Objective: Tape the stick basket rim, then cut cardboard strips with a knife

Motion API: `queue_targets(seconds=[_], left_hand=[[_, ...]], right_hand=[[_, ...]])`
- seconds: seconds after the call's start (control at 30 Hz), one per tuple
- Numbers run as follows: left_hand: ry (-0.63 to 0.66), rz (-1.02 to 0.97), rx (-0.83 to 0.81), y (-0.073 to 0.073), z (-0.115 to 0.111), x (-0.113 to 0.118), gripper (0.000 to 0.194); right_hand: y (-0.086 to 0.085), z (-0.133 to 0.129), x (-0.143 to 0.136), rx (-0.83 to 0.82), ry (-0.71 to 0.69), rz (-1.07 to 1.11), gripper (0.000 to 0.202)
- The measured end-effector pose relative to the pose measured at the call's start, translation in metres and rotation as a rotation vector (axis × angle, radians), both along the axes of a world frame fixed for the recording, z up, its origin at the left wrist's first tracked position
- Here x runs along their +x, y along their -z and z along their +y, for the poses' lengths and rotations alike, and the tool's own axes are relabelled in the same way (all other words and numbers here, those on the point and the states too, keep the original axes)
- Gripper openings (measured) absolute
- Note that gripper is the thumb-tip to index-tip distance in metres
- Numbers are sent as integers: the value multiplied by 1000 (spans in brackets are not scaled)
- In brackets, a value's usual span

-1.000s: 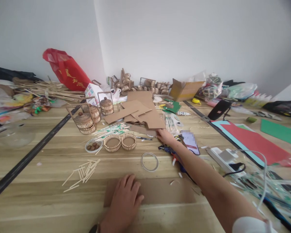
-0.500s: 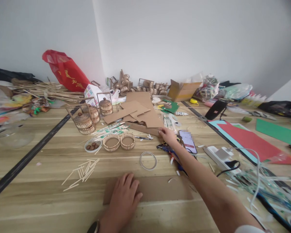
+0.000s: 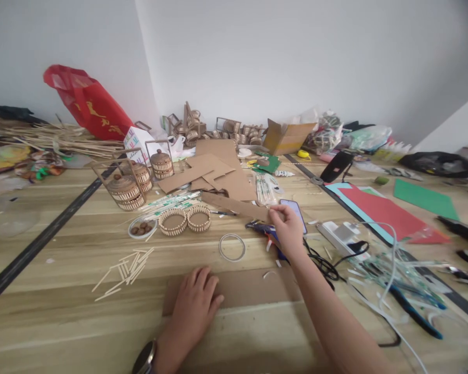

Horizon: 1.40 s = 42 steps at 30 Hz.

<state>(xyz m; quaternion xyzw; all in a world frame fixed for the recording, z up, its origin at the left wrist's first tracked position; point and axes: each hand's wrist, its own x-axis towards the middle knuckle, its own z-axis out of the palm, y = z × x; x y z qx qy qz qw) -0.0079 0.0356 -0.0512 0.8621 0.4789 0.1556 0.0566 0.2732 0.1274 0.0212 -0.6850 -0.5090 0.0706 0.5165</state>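
Now the right hand (image 3: 288, 231) pinches a brown cardboard strip (image 3: 242, 206). The left hand (image 3: 195, 301) lies spread on a brown cardboard rectangle (image 3: 249, 289).

Rests the left hand (image 3: 195, 297) on a flat cardboard panel (image 3: 253, 288) at the desk's (image 3: 78, 337) front. Holds a cardboard strip (image 3: 237, 206) by its right end in the right hand (image 3: 289, 229), near the glue gun (image 3: 260, 227). Has a ring (image 3: 232, 260) behind the panel, loose sticks (image 3: 130, 270) to the left, then a bowl (image 3: 131, 232) of nuts (image 3: 142, 228) behind those, just beside two open baskets (image 3: 172, 232). Shows lidded baskets (image 3: 125, 193) farther back, left of piled cardboard pieces (image 3: 224, 182). Has a power strip (image 3: 335, 241) to the right, with paper sheets (image 3: 386, 213) behind.
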Motion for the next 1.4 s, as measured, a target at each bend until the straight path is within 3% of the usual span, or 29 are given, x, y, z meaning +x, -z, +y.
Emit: queue_targets(seconds=[0.2,0.33,0.47,0.5,0.57,0.63,0.7,0.77,0.87,0.93,1.13,1.27,1.4], left_hand=[[32,-18,75,1,3,0,14],[95,-232,340,-25,-7,-6,13],[150,-324,629,-65,-26,-18,31],[196,-310,693,-71,-28,-20,33],[218,-260,659,-74,-28,-23,31],[248,-151,549,-65,-21,-23,31],[281,-10,484,-47,-13,-24,54],[281,113,421,-26,-5,-28,65],[263,185,362,-1,4,-37,62],[258,194,323,8,8,-42,63],[302,137,353,9,11,-43,58],[319,114,377,5,9,-41,53],[317,93,377,9,9,-42,51]], right_hand=[[-17,-69,6,176,112,136,26],[-11,-105,21,254,96,337,27],[1,-127,28,45,-75,601,36],[4,-132,27,-39,-122,632,38],[13,-139,22,-196,-201,641,43],[24,-145,14,-280,-230,637,44],[33,-149,8,-324,-235,634,43],[39,-152,3,-362,-242,613,38],[39,-153,2,-432,-286,432,20],[37,-152,2,-466,-307,231,10],[35,-137,3,-490,-206,-331,14],[39,-120,-3,-495,-330,-425,14],[37,-115,-9,-487,-335,-458,11]])
